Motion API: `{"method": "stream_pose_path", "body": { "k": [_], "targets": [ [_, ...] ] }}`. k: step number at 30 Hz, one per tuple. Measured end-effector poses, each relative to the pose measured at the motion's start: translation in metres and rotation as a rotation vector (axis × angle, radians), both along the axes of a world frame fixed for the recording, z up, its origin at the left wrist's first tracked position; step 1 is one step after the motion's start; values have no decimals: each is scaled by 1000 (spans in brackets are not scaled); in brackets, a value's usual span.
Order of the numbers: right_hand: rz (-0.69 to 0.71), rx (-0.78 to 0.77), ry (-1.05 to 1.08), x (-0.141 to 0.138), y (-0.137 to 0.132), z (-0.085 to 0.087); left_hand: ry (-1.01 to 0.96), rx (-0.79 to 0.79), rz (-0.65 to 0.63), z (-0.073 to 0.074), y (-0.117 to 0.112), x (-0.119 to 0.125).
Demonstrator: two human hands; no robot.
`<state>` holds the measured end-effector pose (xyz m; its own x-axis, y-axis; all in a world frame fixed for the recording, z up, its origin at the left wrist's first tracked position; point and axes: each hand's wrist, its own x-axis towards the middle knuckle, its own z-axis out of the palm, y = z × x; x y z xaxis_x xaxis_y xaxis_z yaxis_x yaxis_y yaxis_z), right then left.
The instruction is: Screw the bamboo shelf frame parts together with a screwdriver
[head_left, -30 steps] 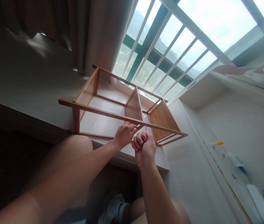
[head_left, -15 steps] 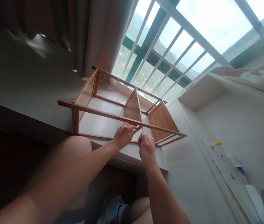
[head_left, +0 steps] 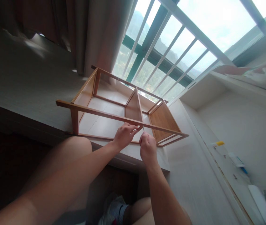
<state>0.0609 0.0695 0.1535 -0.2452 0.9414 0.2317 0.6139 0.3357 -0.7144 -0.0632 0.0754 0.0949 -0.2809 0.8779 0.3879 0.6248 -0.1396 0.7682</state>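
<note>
A light wooden shelf frame (head_left: pixel 93 113) lies on its side on a pale platform (head_left: pixel 29 93) by the window. My left hand (head_left: pixel 124 135) grips the frame's near rail where the middle divider panel (head_left: pixel 133 107) meets it, fingers curled over the rail. My right hand (head_left: pixel 147 148) is just to its right, fingers pinched together around a thin tool or fastener that points up at the same joint; what it is I cannot make out.
A curtain (head_left: pixel 100 34) hangs behind the frame, beside a barred window (head_left: pixel 170 47). A white ledge on the right carries small packets and a yellow item (head_left: pixel 219 143). My knees and a shoe (head_left: pixel 114 207) are below, at the platform's edge.
My right hand has turned from a raised fist to a downward pinch at the rail joint and moved slightly up toward it. The left hand stays on the rail.
</note>
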Motion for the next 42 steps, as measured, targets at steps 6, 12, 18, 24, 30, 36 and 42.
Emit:
{"method": "stream_pose_path", "body": {
  "k": [6,12,18,24,30,36,42],
  "targets": [
    [-10,38,-61,-3,-1,6,1,5,-2,0,0,0],
    [0,-121,233,-11,-3,5,-4,7,11,-1,0,1],
    [91,-659,930,-21,-10,6,-31,46,17,-1,-1,1],
    [304,-879,1143,-14,-9,6,-50,108,22,-2,-5,3],
    [450,-988,1261,-12,-10,5,-176,122,33,5,-11,6],
    [415,-1000,1247,-10,-10,4,-503,81,31,21,-17,4],
    [340,-941,1125,-3,-9,-2,-839,-116,-192,26,-21,8]
  ]
}}
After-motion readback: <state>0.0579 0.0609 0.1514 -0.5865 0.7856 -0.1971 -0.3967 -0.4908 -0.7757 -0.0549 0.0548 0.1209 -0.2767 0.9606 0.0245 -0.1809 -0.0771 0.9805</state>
